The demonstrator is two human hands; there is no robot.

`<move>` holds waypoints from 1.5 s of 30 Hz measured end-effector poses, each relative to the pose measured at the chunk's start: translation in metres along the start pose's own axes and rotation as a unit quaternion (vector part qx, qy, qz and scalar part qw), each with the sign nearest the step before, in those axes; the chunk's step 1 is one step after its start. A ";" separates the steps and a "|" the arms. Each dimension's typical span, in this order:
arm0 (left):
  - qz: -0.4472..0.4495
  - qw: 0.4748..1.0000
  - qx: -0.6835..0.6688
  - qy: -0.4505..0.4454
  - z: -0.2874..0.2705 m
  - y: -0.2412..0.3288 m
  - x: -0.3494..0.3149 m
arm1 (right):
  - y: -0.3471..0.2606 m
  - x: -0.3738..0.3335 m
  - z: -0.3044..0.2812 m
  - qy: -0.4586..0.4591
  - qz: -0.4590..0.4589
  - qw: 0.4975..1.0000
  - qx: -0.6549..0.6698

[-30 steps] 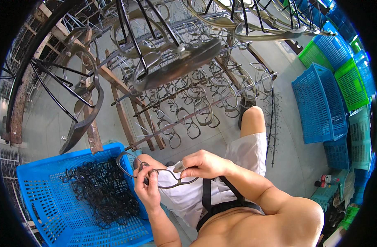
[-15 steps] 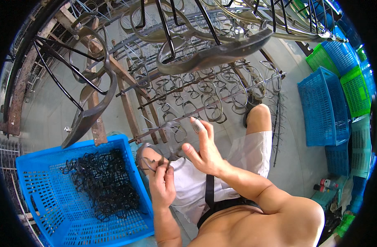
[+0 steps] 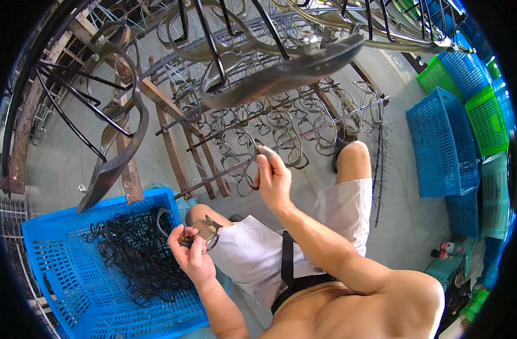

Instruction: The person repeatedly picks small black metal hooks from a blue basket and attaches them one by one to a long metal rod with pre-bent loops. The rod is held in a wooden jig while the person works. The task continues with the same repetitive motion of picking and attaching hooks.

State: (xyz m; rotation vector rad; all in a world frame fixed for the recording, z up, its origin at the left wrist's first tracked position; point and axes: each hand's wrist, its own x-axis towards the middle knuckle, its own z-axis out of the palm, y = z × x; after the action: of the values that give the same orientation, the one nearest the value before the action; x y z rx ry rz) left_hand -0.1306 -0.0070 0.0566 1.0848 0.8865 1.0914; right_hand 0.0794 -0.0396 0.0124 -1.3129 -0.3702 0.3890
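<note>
My left hand (image 3: 197,257) is closed, gripping a grey glasses frame (image 3: 214,224) over the right edge of a blue basket (image 3: 172,199). A tangled heap of thin black looped pieces (image 3: 137,257) lies in that basket. Farther forward and to the right, my right hand (image 3: 276,183) pinches another grey glasses frame (image 3: 249,176) at the near side of a rack (image 3: 213,179). Many similar frames hang in rows along its bars. Part of the frame at my right hand overlaps those behind it, so I cannot tell whether it is off the rack.
Large grey frames (image 3: 281,73) on black prongs hang overhead, close above the rack. Wooden uprights (image 3: 171,148) stand left of it. Blue baskets (image 3: 439,147) and green baskets (image 3: 487,116) are stacked along the right. My knees are beside the rack's near end.
My left hand has moved left toward the blue basket, carrying its frame. My right hand has changed from spread fingers to a pinch on a frame at the rack. The view has shifted slightly.
</note>
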 end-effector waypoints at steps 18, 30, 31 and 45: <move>0.010 0.988 0.156 0.005 -0.024 0.003 0.006 | 0.004 0.013 0.012 0.082 0.070 0.990 -0.096; -0.059 0.961 0.267 0.046 -0.049 0.015 0.010 | 0.005 0.001 0.029 -0.012 -0.005 0.991 -0.133; -0.053 0.964 0.259 0.036 -0.050 0.015 0.010 | 0.004 0.002 0.029 -0.016 -0.032 0.985 -0.167; 0.029 0.998 0.057 -0.008 -0.035 0.016 0.006 | 0.006 0.004 0.023 -0.042 -0.036 0.979 -0.198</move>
State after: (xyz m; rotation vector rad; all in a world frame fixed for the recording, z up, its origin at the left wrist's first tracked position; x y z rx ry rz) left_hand -0.1654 0.0083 0.0630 1.2193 0.9193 1.0897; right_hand 0.0715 -0.0171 0.0116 -1.6681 -0.5853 0.3198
